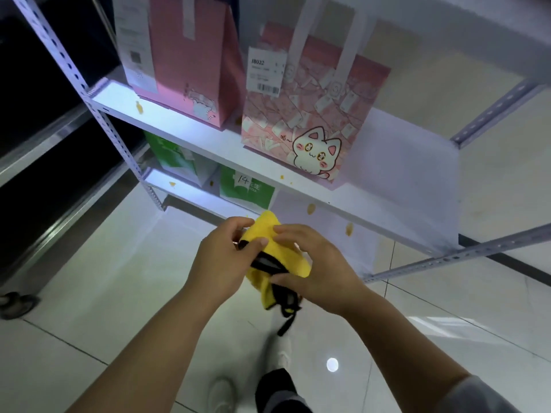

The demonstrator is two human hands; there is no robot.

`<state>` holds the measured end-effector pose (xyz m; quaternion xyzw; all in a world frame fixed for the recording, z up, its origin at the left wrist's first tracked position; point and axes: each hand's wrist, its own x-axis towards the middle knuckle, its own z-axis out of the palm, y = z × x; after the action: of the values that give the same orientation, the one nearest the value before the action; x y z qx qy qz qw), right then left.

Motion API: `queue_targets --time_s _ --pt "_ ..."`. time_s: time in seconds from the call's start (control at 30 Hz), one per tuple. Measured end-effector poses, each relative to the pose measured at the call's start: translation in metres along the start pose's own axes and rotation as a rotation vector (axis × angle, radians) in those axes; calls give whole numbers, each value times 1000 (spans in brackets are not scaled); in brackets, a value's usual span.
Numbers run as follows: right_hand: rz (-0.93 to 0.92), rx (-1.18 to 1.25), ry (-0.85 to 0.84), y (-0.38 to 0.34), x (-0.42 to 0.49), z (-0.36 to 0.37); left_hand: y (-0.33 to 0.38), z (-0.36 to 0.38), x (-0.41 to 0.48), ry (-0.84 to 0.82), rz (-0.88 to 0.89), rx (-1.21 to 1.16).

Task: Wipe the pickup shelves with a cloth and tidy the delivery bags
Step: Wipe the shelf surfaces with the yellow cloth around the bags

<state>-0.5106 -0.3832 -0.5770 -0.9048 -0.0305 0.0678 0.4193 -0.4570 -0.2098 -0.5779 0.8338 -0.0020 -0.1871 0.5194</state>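
Single head-worn wide-angle view, looking forward and steeply down, close above both hands, shelf (298, 186) just beyond the fingers (259, 242), floor (119, 278) beneath them

Two pink bags up top: the plain pink bag (185, 55) and the cat-print bag (310, 114). Two green below: left green bag (176, 159), right green bag (247, 189). One yellow cloth (268, 231), two hands on it, left hand (220, 263), right hand (319, 269). Yellow spots (311, 208): at least five.

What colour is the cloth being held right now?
The cloth is bright yellow with black trim along its edge; the head view shows it best.
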Motion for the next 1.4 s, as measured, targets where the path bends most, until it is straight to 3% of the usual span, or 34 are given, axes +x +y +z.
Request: queue_targets --time_s 0.1,0.23,0.4,0.53,0.77,1.4 --pt "108 24 59 2 10 -23 6 -4 3 8 14 71" --pt "318 47 275 15 44 -63 19 -9 18 57 21 163" --pt "461 46 532 34 98 -108 42 -14 43 156 5 85" --pt "555 21 548 45 135 -126 54 -9 53 193 -5 55" --pt "599 69 523 59 161 -125 63 -8 64 165 -24 86" --pt "713 411 1186 120 46 -159 86 46 78 10 110 197"
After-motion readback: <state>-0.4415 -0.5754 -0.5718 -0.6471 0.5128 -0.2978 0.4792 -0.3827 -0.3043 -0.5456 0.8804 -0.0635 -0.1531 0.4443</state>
